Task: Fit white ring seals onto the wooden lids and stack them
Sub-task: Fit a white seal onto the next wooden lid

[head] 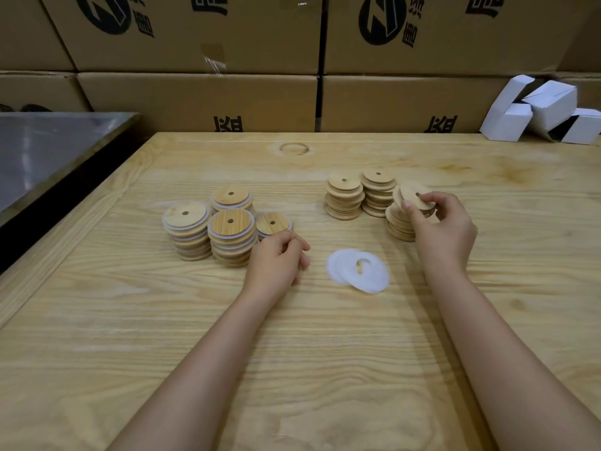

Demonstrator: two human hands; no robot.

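Wooden lid [414, 196] pinched tilted in right hand [442, 229] above unsealed stack [400, 224]; left hand [278, 260] loosely curled, empty, beside white ring seals [357, 270].

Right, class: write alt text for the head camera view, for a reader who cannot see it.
On a wooden table, the right hand lifts a wooden lid from bare stacks while the left hand rests curled beside sealed stacks. Loose white ring seals lie between the hands, with cardboard boxes behind.
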